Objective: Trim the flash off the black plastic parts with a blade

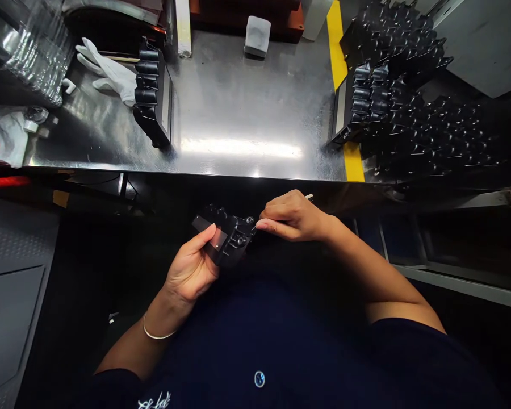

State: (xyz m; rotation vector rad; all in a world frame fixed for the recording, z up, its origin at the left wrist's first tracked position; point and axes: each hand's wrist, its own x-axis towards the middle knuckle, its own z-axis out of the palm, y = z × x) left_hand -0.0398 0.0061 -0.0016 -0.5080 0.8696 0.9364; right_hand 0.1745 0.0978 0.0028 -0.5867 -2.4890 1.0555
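Note:
My left hand [195,263] is wrapped round a black moulded plastic part [231,237], thumb lying on its smooth flat face. The part is tilted in front of my body, below the table's edge, with round bosses on its right end. My right hand [290,217] is closed in a pinch at that end. From its fingers a thin tip points at the part, and a pale end of a slim tool [309,197] sticks out behind the knuckles. Most of this tool is hidden in the hand, so its kind does not show.
On the metal table [238,108] one black part [153,94] stands at left, beside white gloves [111,71]. Many similar black parts [426,113] are stacked at right, past yellow tape [354,162]. A whitish block [257,35] sits at the back; clear plastic bags [34,51] lie far left.

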